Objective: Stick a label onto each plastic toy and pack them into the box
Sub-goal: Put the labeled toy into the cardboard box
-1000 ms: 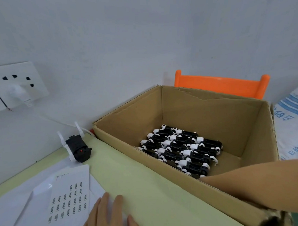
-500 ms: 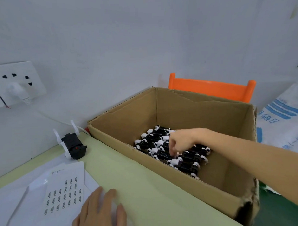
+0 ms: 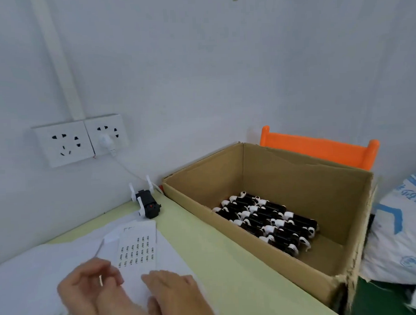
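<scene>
Landmark: label sheet [image 3: 138, 248], lying on white paper on the green table [image 3: 229, 262].

Near-left of the sheet: left hand [image 3: 89, 286], blurred, fingers curled; a small pale sliver is seen at the fingertips, possibly a peeled label, so it cannot be told whether anything is actually pinched. Risk: a label that small is easily folded onto itself or stuck to skin.

Just below the sheet's near edge: right hand [image 3: 170, 291], fingers relaxed and flat, resting on the paper, nothing held. Risk: the sheet is not pinned by it, so it may be dragged or lifted during peeling.

Beyond the sheet's far edge: one black-and-white toy [image 3: 147, 204] stands alone on the table, apparently not yet labelled (judgement). Risk: it is well apart from both hands, so a peeled label may have to wait exposed while the toy is fetched.

Right of the sheet: cardboard box [image 3: 297, 177], with packed toys [image 3: 268, 222] in rows on the floor. Risk: rows may be knocked askew if the next toy is dropped in.
</scene>
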Available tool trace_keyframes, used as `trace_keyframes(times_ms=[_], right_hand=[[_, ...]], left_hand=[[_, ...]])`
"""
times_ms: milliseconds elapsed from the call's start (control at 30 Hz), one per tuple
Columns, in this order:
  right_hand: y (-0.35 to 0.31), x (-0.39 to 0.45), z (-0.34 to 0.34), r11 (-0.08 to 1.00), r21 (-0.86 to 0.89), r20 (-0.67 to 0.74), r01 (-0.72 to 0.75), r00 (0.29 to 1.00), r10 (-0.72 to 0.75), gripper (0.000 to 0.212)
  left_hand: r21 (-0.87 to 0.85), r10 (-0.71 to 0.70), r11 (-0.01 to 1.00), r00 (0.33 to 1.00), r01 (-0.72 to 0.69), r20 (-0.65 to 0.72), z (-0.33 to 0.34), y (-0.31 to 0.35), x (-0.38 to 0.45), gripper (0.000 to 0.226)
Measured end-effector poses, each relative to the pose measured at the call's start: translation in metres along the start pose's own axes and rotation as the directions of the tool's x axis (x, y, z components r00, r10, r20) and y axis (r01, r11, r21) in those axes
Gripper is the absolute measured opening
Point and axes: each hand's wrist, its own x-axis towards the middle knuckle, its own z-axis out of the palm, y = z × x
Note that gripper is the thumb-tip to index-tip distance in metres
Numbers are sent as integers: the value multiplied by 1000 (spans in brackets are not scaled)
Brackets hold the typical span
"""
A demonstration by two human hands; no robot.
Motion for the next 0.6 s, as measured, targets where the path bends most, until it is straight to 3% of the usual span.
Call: trace_keyframes(times_ms=[67,133,200,267,333,367,433,533,600], right_hand=[[0,-2,6,983,-175,5,54,999,-54,45],[-6,-7,4,958,-285,8,20,1000,-19,35],[-6,-11,6,956,-294,-29,6,999,-15,33],[-4,-16,5,983,-183,-27,32,999,-38,34],[2,-13,7,980,-187,-52,62,996,-73,42],[5,-12,9,983,-177,-39,57,997,-65,44],[10,-10,9,986,-163,-41,39,998,-47,46],[8,-8,10,986,-169,-35,10,999,-16,44],[5,-7,10,988,-156,-26,2,1000,-6,41]], left_hand=[[-37,95,995,994,-94,45,6,24,6,41],[93,187,974,968,-204,166,0,44,17,34],[286,181,912,915,-293,361,-18,60,33,29],[504,59,770,829,-392,556,-45,70,51,26],[720,-209,493,737,-488,643,-81,77,67,23],[783,-344,322,704,-533,621,-103,80,73,23],[852,-508,54,720,-521,473,-148,87,85,35],[929,-532,-133,816,-346,228,-211,109,100,47],[939,-547,-187,825,-290,146,-249,119,100,53]])
